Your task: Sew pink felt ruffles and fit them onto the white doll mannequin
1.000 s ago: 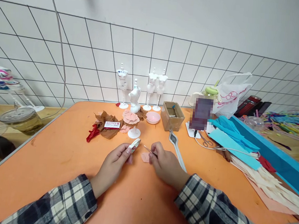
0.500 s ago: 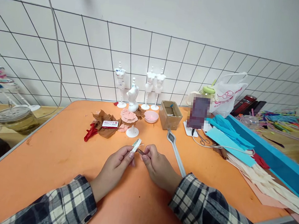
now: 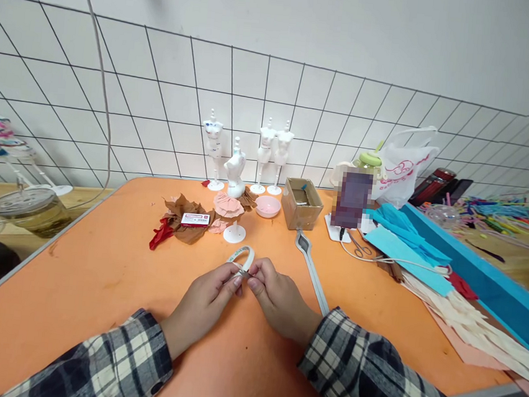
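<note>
Both hands meet just above the orange table (image 3: 112, 271), near its middle. A thin white ring with green print, which looks like a roll of tape (image 3: 249, 258), stands up from the fingers of my left hand (image 3: 208, 293), closed on its lower edge. My right hand (image 3: 278, 293) is closed in a pinch on a small brown strip (image 3: 246, 275) against the roll; the fingertips partly hide it. Just beyond stands a small white dress form (image 3: 235, 171). In front of it is another stand with ruffled pink paper (image 3: 229, 206) around it.
Crumpled brown paper (image 3: 179, 231) with a small labelled box (image 3: 196, 219) lies left. Behind are a pink dish (image 3: 268, 206) and a cardboard box (image 3: 300, 211). A grey strap (image 3: 314, 275), scissors (image 3: 361, 250) and coloured paper strips (image 3: 450, 307) lie right, beside a blue tray (image 3: 485, 285).
The roll of tape has turned from nearly edge-on to show its open ring. Both hands have drawn closer together, and the brown strip now sits against the roll.
</note>
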{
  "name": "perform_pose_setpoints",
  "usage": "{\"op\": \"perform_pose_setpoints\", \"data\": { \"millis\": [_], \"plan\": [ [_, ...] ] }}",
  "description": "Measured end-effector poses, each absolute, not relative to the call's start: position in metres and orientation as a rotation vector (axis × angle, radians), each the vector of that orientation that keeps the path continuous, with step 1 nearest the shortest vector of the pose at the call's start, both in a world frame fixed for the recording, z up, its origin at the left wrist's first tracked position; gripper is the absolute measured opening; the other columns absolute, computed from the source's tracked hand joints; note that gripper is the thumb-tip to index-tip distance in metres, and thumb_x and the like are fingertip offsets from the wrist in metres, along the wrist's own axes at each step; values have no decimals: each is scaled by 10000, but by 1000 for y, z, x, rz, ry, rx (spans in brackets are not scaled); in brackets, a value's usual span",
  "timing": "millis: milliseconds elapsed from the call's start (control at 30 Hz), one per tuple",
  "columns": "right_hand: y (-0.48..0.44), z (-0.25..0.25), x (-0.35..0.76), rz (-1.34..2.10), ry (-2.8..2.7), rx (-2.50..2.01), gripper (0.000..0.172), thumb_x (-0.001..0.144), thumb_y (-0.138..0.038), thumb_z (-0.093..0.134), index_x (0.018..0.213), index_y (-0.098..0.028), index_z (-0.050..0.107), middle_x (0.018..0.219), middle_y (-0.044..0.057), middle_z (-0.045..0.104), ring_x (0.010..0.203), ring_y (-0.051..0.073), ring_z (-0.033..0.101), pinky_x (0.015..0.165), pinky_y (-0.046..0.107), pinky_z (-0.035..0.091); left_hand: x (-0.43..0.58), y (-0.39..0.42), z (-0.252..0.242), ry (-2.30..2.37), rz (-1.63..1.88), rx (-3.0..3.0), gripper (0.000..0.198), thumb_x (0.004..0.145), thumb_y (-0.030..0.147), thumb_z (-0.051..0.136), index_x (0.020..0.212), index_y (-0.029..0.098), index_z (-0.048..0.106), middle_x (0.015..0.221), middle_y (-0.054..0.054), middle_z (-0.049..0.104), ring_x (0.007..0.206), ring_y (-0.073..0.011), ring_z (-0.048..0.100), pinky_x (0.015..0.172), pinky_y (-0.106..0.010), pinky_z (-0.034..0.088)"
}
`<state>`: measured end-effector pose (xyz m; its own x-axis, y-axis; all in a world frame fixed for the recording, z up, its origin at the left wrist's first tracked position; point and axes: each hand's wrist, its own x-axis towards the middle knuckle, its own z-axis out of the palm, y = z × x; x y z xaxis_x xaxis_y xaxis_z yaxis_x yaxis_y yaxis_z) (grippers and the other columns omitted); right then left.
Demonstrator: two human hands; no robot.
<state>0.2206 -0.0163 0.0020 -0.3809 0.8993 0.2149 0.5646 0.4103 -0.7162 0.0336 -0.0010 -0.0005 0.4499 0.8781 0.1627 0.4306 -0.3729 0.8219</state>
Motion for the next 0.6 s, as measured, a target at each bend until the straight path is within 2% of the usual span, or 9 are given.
{"op": "perform_pose_setpoints", "data": {
  "millis": [233, 367, 500, 600],
  "plan": [
    [-14, 0, 223, 711, -2051, -1291, 101, 977, -307, 363, 1002, -231, 425, 733, -35, 584, 629, 152, 548, 576, 235, 306, 34, -1, 0, 1094, 783, 2015, 269, 968, 363, 389, 997, 219, 614, 826, -9, 658, 757, -164, 592, 710, -237, 427],
    [-12, -1, 224, 686, -1897, -1303, 137, 981, -312, 331, 1003, -220, 429, 818, -6, 606, 689, 155, 570, 613, 246, 356, 34, -1, -2, 1137, 745, 2081, 292, 978, 378, 359, 1025, 227, 605, 808, -6, 654, 741, -164, 596, 704, -247, 430],
    [-3, 4, 237, 567, -1873, -1407, 196, 975, -334, 369, 1111, -204, 424, 860, 18, 634, 724, 173, 592, 637, 268, 382, 27, 10, 0, 1313, 607, 2423, 311, 978, 363, 343, 1031, 215, 611, 815, -46, 667, 765, -210, 606, 710, -302, 414],
    [11, 9, 259, 446, -1989, -1480, 236, 961, -317, 428, 1161, -193, 450, 940, 55, 647, 847, 195, 604, 707, 289, 399, 13, 26, 1, 1516, 413, 2753, 311, 958, 326, 363, 944, 176, 635, 694, -81, 650, 698, -251, 596, 720, -361, 398]
  ]
}}
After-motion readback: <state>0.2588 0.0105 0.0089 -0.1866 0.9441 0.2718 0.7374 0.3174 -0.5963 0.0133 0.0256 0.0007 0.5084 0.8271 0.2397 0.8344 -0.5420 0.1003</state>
